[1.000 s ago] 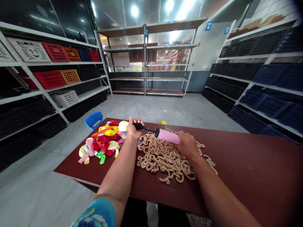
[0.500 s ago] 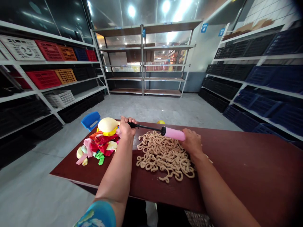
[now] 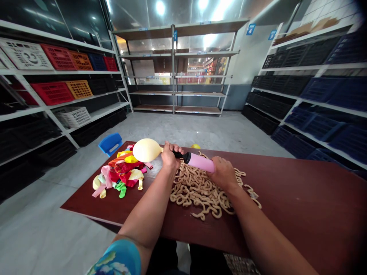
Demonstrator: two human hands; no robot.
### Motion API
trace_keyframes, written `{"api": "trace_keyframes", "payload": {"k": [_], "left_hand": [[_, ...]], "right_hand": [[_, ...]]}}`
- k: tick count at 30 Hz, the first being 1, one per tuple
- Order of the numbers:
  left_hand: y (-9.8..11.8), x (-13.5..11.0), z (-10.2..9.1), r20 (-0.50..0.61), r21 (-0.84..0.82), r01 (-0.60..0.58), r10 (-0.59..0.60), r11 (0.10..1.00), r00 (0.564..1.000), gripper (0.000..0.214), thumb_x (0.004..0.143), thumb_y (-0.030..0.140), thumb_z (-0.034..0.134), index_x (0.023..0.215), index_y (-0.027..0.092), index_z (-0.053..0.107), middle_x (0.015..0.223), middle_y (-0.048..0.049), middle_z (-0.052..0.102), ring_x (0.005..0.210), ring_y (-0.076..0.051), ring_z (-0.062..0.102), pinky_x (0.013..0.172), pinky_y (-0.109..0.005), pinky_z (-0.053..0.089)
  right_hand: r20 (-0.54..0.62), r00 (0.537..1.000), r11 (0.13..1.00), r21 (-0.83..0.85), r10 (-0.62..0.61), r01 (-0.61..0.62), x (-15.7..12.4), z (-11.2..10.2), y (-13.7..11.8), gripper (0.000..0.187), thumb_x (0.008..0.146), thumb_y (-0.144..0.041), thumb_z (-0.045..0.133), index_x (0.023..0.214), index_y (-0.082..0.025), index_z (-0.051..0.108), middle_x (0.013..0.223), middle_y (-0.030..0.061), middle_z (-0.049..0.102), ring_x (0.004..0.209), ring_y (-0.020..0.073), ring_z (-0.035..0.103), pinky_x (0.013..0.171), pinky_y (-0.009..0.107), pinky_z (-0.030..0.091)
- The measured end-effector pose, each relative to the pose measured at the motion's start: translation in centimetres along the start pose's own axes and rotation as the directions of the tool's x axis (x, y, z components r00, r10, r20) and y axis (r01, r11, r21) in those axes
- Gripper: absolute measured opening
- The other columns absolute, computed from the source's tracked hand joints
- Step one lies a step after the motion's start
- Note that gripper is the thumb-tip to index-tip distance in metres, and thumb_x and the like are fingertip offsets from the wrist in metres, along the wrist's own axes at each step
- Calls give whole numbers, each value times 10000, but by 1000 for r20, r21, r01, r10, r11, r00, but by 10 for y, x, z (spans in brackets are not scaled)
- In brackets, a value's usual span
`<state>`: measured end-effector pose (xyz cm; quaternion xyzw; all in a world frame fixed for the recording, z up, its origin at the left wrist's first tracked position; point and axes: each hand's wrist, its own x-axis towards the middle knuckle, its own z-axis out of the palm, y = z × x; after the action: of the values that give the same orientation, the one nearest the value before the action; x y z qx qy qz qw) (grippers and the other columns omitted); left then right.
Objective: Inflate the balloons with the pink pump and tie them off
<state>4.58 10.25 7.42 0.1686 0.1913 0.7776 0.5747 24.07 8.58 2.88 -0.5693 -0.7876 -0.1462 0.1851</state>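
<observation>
A pale yellow balloon, partly inflated, sticks out to the left of my left hand. The fingers of that hand are closed round the balloon's neck and the black end of a hand pump. Wrapped round the far end of the pump's pink barrel is my right hand. The pump is pushed together, with its black rod mostly out of sight. Below the hands lies a heap of beige, twisted, rope-like pieces. A pile of limp balloons in several colours lies to the left.
The dark red-brown table stretches out to the right. A blue chair stands beyond its left corner, and a yellow round thing shows past the far edge. Shelves with crates line both sides; a metal rack stands at the back.
My hands have come closer together, the left moving right and the right moving left. The pump's rod has slid into the barrel. The balloon has shifted right and looks a little fuller.
</observation>
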Motion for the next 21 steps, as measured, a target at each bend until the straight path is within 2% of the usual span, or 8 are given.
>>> {"api": "trace_keyframes", "payload": {"k": [8,12,17,21], "left_hand": [[35,26,-15,-146,-47,-97,89,994,985,355,853,333,416,588,194,225,490,39,299,414,-97,368,449,-246,320],[37,31,-24,-167,-41,-91,83,995,982,333,856,318,403,597,195,232,487,44,309,412,-99,370,456,-247,328],[20,24,-21,-147,-36,-26,20,999,989,369,862,367,412,597,194,222,481,45,305,420,-96,380,459,-237,322],[3,12,-13,-72,-40,44,-47,998,996,394,857,395,430,588,195,223,488,41,300,424,-102,384,454,-250,326]], "right_hand": [[15,984,984,-42,176,-176,1,-5,28,223,769,-305,517,967,-202,537,938,65,606,886,199,490,726,307,242],[34,974,973,-56,224,-222,-1,-1,35,211,773,-276,506,969,-202,531,945,65,602,862,198,490,696,303,234],[41,993,993,-53,108,-106,0,1,19,234,741,-279,546,950,-177,522,937,83,596,865,210,489,690,302,239],[39,999,1000,-16,9,-8,0,1,4,230,715,-291,560,905,-172,512,912,72,597,871,214,499,708,306,254]]}}
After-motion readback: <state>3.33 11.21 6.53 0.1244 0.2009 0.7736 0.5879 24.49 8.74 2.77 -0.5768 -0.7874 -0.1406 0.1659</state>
